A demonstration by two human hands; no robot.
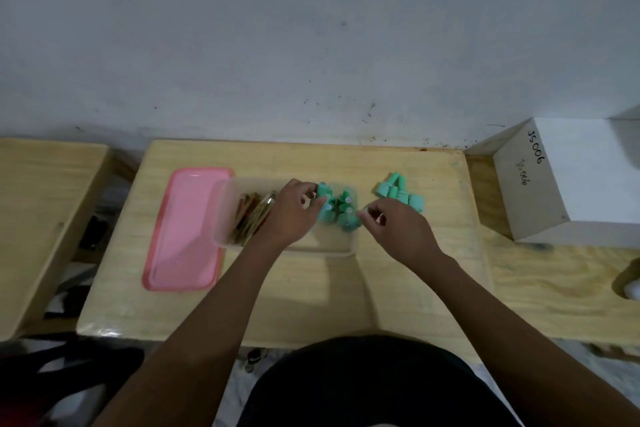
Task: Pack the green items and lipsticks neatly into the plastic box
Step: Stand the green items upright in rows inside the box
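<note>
A clear plastic box point(221, 215) lies on the wooden table. Lipsticks point(251, 218) are stacked in its left end, and several green items point(341, 210) stand in its right end. My left hand point(294, 211) reaches into the box, its fingertips touching a green item point(323, 190) at the back. My right hand point(394, 224) hovers at the right edge of the box, fingers pinched beside the green cluster; whether it holds one is unclear. A second heap of green items point(398, 192) lies on the table to the right of the box.
A pink lid point(185, 229) lies flat left of the box. A white block point(568, 180) marked JS006 stands at the right against the wall. Another wooden table point(38, 211) sits to the left across a gap.
</note>
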